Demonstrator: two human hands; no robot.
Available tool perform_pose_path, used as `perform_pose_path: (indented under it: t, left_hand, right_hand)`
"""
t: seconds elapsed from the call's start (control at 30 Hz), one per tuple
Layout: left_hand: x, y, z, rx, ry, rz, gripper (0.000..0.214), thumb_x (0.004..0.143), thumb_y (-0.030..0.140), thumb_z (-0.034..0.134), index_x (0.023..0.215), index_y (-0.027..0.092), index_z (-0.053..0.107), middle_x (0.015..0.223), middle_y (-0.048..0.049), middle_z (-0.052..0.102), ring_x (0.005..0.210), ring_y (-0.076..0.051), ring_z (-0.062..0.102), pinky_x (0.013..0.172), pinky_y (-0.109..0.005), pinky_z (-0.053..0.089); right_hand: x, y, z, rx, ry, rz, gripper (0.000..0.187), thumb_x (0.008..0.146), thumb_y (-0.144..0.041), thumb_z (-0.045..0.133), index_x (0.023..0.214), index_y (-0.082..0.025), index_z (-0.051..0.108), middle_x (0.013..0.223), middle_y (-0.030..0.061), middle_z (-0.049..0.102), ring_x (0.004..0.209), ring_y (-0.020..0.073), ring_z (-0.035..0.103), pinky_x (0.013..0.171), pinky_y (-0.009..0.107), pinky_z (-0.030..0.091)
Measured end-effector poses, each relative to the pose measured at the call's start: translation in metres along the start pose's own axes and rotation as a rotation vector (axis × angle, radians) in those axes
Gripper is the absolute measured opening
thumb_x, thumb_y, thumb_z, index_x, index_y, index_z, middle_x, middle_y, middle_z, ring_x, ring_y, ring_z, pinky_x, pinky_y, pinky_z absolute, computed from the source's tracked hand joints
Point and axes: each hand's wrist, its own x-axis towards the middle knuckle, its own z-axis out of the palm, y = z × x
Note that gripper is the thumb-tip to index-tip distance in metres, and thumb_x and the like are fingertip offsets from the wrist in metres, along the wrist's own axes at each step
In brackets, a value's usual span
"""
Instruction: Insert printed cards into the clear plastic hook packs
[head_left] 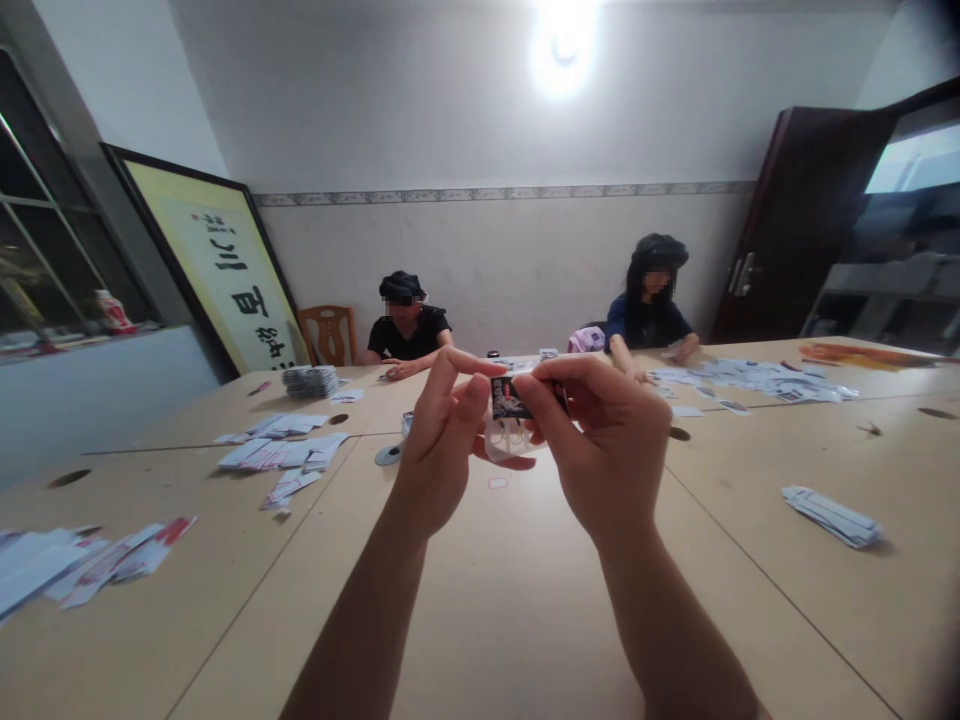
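Note:
Above the middle of the table, both hands hold a small clear plastic packet (508,440) that has a black label (507,400) with white and red print across its top. Thin dark curved shapes show through the plastic, too small to name. My left hand (444,445) grips the packet's left side, thumb in front and fingers behind and below it. My right hand (611,435) pinches the label's right part between thumb and forefinger. A tiny red-edged sticker (498,483) lies on the tabletop beneath, and a round grey disc (388,456) is left of my hands.
White paper slips (281,452) lie in piles on the left, with a stack of cards (310,381) behind. A bundle of strips (834,516) is at right. Across the table (510,620), two people (411,335) (649,310) sit, the right one near scattered cards (765,380).

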Motion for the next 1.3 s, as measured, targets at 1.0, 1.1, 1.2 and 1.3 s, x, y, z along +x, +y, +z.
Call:
perform_pose_path:
  t: [1.0, 1.1, 1.2, 1.3]
  left_hand:
    - [0.0009, 0.0012, 0.0014, 0.008, -0.001, 0.022, 0.017, 0.099, 0.038, 0.062, 0.099, 0.024, 0.053, 0.091, 0.0011, 0.071, 0.064, -0.011, 0.069, 0.049, -0.017, 0.058]
    - [0.0007, 0.0002, 0.0002, 0.03, 0.022, 0.012, 0.018, 0.099, 0.041, 0.062, 0.099, 0.025, 0.053, 0.096, 0.0009, 0.072, 0.061, -0.01, 0.067, 0.047, -0.016, 0.056]
    - [0.0003, -0.0015, -0.0013, 0.028, 0.03, 0.008, 0.02, 0.1, 0.044, 0.059, 0.1, 0.025, 0.052, 0.096, 0.0012, 0.072, 0.056, -0.009, 0.065, 0.046, -0.017, 0.056]
    - [0.0005, -0.0027, -0.0021, 0.02, 0.014, -0.006, 0.018, 0.1, 0.044, 0.058, 0.104, 0.027, 0.053, 0.082, 0.0032, 0.068, 0.05, -0.008, 0.061, 0.046, -0.017, 0.056]
  right_hand:
    - [-0.0022, -0.0001, 0.0016, 0.04, -0.004, 0.056, 0.008, 0.084, -0.018, 0.074, 0.077, -0.021, 0.07, 0.068, -0.0017, 0.067, 0.059, 0.0129, 0.061, 0.053, 0.027, 0.051]
    - [-0.0022, -0.0004, 0.0018, 0.039, 0.002, 0.059, 0.008, 0.084, -0.019, 0.075, 0.077, -0.021, 0.07, 0.066, -0.0023, 0.065, 0.057, 0.0126, 0.059, 0.053, 0.027, 0.051]
    - [-0.0021, 0.0, 0.0019, 0.033, 0.005, 0.062, 0.008, 0.084, -0.021, 0.075, 0.078, -0.021, 0.071, 0.065, -0.0024, 0.065, 0.057, 0.0126, 0.059, 0.053, 0.027, 0.051]
    - [-0.0019, 0.0006, 0.0018, 0.034, 0.006, 0.058, 0.008, 0.085, -0.021, 0.075, 0.078, -0.021, 0.071, 0.066, -0.0021, 0.066, 0.058, 0.0128, 0.06, 0.053, 0.027, 0.051]
